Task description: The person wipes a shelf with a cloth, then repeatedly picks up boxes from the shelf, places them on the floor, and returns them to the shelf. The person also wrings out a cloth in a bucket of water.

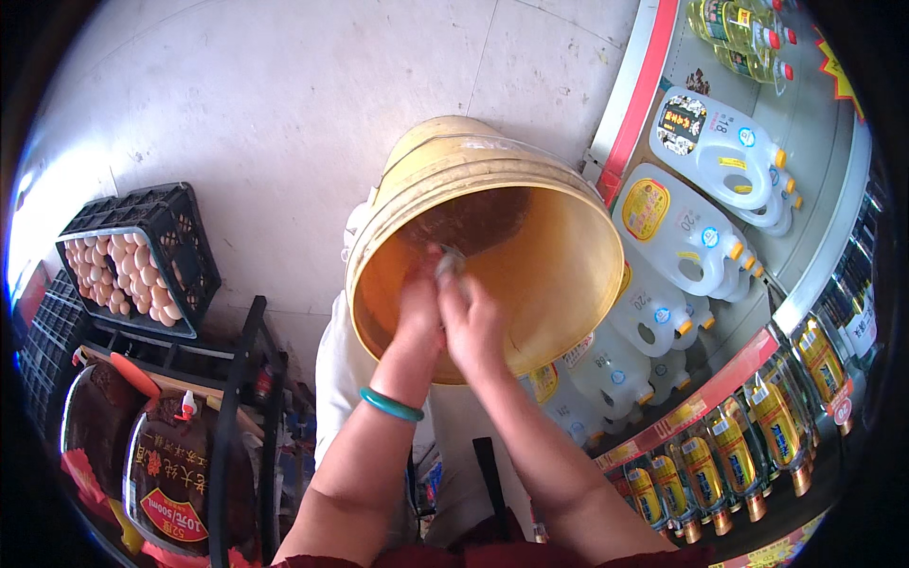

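Note:
A large yellow plastic bucket (568,284) stands before me, its mouth toward me and a thin wire handle resting across its outer side. Dark water (476,216) lies inside it. Over the bucket's mouth my left hand (420,291) and my right hand (472,312) press close together. Both are closed around a small wet grey cloth (451,264), most of which their fingers hide. A green bangle (390,405) circles my left wrist.
On the right, shelves carry white plastic jugs (706,153), oil bottles (735,28) and glass bottles (731,454). At left are a black crate (195,245) of eggs (138,273), a black metal rack (238,419) and large dark liquor jars (170,461). Pale floor (284,106) extends beyond the bucket.

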`<state>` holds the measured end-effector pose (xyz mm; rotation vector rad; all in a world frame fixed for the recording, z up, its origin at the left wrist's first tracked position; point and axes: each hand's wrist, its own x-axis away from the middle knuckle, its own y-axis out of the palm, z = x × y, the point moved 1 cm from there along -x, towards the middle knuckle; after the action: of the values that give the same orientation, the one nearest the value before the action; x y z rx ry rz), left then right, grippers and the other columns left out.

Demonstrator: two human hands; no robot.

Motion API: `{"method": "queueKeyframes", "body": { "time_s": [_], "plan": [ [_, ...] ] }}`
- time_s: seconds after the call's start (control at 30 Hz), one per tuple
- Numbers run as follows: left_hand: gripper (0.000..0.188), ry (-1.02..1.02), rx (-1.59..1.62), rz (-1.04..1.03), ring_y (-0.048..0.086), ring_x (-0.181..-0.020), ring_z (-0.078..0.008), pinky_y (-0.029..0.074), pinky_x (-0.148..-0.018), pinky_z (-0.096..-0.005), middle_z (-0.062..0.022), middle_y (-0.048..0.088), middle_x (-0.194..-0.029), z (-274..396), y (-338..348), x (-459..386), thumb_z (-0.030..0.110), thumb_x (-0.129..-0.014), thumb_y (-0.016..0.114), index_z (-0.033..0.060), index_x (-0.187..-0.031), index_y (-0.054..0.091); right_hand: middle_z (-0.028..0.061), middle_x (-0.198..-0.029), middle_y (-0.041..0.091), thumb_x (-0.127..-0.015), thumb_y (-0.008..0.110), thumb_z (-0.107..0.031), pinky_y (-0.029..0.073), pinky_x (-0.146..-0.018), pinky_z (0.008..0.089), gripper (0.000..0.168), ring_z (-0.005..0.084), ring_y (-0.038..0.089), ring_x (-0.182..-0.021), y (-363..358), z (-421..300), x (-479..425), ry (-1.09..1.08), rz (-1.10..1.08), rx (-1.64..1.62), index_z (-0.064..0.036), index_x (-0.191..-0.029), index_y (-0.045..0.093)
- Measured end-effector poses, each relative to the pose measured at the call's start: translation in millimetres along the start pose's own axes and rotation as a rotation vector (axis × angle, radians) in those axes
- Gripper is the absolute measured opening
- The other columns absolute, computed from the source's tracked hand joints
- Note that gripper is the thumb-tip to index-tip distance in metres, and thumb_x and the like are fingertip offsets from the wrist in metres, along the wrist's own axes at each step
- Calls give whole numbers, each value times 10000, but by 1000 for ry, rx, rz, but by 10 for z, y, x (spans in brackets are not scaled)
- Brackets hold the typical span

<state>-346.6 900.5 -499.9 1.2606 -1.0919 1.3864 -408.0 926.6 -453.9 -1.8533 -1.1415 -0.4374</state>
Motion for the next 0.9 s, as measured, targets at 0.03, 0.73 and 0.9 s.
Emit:
{"method": "queueKeyframes", "body": {
  "time_s": [0.03, 0.73, 0.9],
  "plan": [
    [269, -26, 88, -15, 542, -828, -163, 463, -747, -303, -59, 590, -944, -57, 65, 0, 255, -935, 436, 57, -1064, 564, 222, -673, 589, -864, 551, -331, 457, -572, 440, 292, 393, 596, -665, 2, 63, -191, 102, 32, 30, -56, -792, 620],
    [336, 96, 8, 18, 395, -1142, -128, 324, -920, -442, 50, 430, -1250, 165, -113, 5, 230, -895, 494, 211, -1226, 439, 183, -1210, 533, -871, 540, -271, 420, -954, 357, 433, 279, 502, -1141, 603, 1500, -1709, -10, -65, 417, -32, -1227, 480],
    [390, 60, 44, 36, 402, -1137, -132, 359, -902, -425, 35, 423, -1273, 203, -88, 40, 247, -904, 489, 193, -1283, 410, 215, -1101, 581, -870, 534, -217, 437, -878, 379, 433, 331, 571, -1032, 407, 889, -1044, -69, -54, -154, -15, -1237, 427]
  ]
}}
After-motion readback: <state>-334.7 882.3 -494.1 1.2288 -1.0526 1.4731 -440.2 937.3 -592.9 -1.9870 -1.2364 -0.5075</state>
